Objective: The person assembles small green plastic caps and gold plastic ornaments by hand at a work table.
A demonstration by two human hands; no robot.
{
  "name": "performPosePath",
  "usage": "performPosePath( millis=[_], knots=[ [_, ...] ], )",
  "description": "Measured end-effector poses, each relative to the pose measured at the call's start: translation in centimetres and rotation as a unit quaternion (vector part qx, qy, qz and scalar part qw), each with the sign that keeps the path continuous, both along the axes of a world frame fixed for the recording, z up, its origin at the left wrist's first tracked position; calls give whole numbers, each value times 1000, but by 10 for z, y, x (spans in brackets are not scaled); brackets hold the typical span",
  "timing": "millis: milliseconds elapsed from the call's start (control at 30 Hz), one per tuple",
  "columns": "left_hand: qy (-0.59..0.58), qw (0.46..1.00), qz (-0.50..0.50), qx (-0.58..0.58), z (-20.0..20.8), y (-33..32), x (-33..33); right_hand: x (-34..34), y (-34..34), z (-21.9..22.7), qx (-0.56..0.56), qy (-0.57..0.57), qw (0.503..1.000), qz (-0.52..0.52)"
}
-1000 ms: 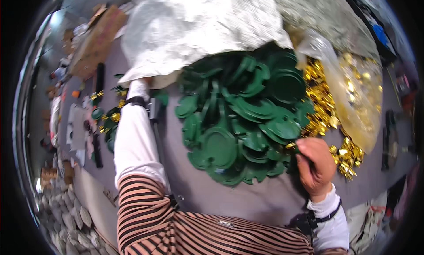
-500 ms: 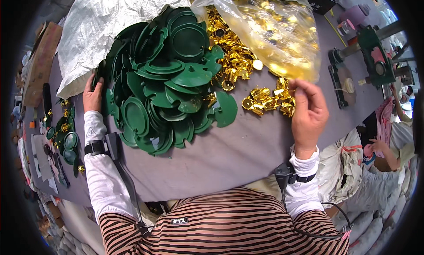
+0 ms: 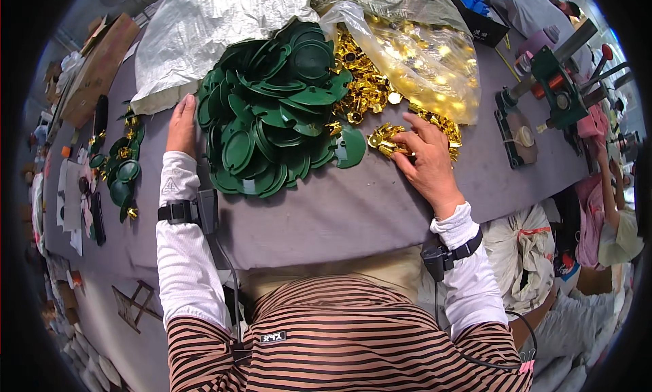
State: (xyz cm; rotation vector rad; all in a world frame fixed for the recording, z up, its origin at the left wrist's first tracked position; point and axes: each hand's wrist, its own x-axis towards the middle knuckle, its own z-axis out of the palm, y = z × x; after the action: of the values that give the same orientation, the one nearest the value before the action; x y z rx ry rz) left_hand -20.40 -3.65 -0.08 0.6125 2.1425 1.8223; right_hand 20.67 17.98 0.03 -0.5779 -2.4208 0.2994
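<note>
Grey table bears round dark-green plastic discs heaped at eleven o'clock, gold foil-like pieces at one, presumably for easy reach. Left hand, at ten, lies unclosed by the white woven sack; right hand, at two, curls over gold strays, grip unclear.

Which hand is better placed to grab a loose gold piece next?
Right, likely: the right hand is at the small gold pile; the left hand is left of the green discs, near the white sack.

table: grey | floor: pale grey, lower left | carton: brown, far left | sacks: pale, lower right
</note>
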Motion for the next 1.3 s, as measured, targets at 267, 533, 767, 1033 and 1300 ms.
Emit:
performPosePath(
  millis=[267, 533, 767, 1033, 1300],
  knots=[
    [251, 967, -20, 35, 49, -21, 147, -16, 15, 0, 37, -47, 997, 51],
    [370, 923, -103, -20, 42, -2, 200, -48, 44, 2, -302, 180, 929, 111],
    [476, 872, -93, -70, 48, 32, 205, -45, 41, 13, -666, 295, 661, 182],
    [514, 837, -166, -86, 62, 109, 191, -37, 42, 1, -277, 138, 949, 64],
    [586, 759, -108, -262, 36, 148, 192, -33, 36, 9, -253, 183, 950, 29]
  ],
)
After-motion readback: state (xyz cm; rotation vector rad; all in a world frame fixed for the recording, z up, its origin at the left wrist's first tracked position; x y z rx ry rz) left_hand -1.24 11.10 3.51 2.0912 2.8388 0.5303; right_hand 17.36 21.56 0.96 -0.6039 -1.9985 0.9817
